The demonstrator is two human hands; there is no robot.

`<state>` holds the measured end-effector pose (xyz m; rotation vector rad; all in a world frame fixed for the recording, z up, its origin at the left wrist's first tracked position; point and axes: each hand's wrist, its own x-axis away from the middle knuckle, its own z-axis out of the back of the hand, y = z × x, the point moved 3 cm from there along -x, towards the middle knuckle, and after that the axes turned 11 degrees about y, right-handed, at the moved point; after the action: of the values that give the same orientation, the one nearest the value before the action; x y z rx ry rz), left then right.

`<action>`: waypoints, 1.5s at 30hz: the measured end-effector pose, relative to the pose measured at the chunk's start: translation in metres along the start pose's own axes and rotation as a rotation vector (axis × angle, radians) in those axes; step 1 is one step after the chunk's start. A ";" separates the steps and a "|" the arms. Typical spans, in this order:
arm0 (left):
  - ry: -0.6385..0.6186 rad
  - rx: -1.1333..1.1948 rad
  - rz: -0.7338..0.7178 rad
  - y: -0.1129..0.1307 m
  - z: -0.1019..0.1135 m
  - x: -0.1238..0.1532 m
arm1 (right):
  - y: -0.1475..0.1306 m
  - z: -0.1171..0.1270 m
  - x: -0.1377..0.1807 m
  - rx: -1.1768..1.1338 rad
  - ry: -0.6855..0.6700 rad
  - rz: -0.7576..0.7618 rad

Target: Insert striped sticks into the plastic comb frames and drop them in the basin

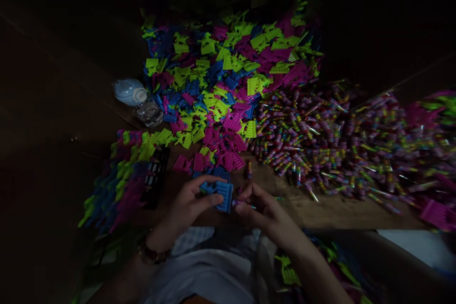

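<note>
My left hand [188, 206] is closed on a blue ridged plastic piece [225, 194], with the thumb across its face. Just to the right, my right hand [263, 211] pinches a small multicoloured tube [236, 203] close to the blue piece's right edge. Whether the tube touches the piece I cannot tell. Behind my hands lie pink ridged pieces [231, 160], and a few blue ones partly hidden by my left hand. A single small tube [249, 169] rests on the wooden table [281, 189] beyond my right hand.
A big heap of yellow-green, pink and blue pieces [217, 71] covers the table's far side. Many small tubes [320, 137] are piled to the right. Rows of pieces [124, 175] and a black tray [156, 178] are at left, near a pale blue bottle [130, 92].
</note>
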<state>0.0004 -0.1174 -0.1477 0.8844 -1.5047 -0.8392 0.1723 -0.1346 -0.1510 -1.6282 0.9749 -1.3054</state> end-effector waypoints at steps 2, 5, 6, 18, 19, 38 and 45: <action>0.015 0.055 0.031 0.003 -0.004 0.001 | -0.002 0.000 0.002 0.031 0.015 0.020; 0.079 0.152 0.086 0.004 -0.009 0.003 | -0.008 -0.001 0.006 0.066 0.061 0.070; 0.105 0.176 0.102 0.004 -0.010 0.004 | -0.011 -0.001 0.008 0.079 0.080 0.096; 0.214 -0.092 -0.122 0.015 -0.010 0.020 | -0.039 -0.008 0.039 0.546 0.293 0.439; 0.217 -0.115 -0.143 0.016 -0.011 0.021 | -0.040 -0.009 0.040 0.568 0.303 0.460; 0.018 -0.126 -0.142 0.022 0.003 0.022 | -0.040 -0.013 0.036 0.376 0.062 0.288; -0.047 0.023 0.110 0.005 0.006 0.016 | -0.021 -0.010 0.021 0.162 -0.083 0.114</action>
<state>-0.0068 -0.1294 -0.1367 0.7960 -1.5918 -0.7680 0.1679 -0.1474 -0.1232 -1.4702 0.8752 -1.1988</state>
